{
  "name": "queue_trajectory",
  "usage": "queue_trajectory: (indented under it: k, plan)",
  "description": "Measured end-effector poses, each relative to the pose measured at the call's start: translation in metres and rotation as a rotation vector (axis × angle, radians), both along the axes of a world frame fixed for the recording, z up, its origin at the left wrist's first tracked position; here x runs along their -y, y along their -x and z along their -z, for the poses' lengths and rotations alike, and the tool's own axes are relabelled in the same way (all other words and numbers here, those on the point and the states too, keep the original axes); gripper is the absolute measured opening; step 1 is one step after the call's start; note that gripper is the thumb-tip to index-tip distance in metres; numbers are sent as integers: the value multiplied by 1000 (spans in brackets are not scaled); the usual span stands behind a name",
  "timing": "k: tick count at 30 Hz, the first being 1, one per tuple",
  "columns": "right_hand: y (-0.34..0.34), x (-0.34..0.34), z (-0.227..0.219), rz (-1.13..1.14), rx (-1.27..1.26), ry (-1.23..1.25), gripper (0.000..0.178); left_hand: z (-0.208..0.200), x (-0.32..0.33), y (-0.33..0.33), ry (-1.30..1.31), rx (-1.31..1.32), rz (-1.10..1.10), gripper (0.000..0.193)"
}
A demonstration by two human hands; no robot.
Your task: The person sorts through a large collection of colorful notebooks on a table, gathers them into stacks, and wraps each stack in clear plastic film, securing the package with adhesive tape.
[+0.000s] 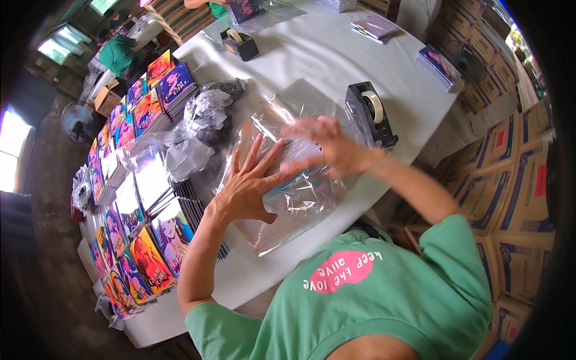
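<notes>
A clear plastic bag or sheet [273, 231] lies crinkled and shiny on the white table in front of me. Something flat with bluish and pale patches shows through it, too obscured by glare to name. My left hand [246, 183] rests on the plastic with its fingers spread. Over the plastic's right part is my right hand [336, 147], smeared by motion, thumb and fingers apart and nothing visible between them. Just beyond my right hand stands a black tape dispenser [362, 108] with a roll of tape.
Stacks of colourful spiral notebooks [150, 258] cover the table's left side, beside crumpled plastic [207, 114]. Another tape dispenser [245, 48] and more notebooks [438, 66] stand farther off. Cardboard boxes [510, 174] are piled at right. Other people [120, 57] work at the back.
</notes>
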State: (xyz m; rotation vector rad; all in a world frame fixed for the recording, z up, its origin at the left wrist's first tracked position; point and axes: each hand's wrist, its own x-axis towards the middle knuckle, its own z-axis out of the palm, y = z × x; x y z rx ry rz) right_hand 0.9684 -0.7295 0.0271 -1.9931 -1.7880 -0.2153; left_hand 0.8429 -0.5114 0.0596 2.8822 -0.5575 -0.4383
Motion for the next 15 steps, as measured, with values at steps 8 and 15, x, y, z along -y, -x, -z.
queue_trajectory:
  k: [8, 15]
  plan:
    - [23, -22, -26, 6, -424, -430, 19, 27, 2, 7, 212, 248, -147, 55]
    - [-15, -15, 32, -31, -909, -276, 30, 22, 17, 4, 979, 827, -378, 61]
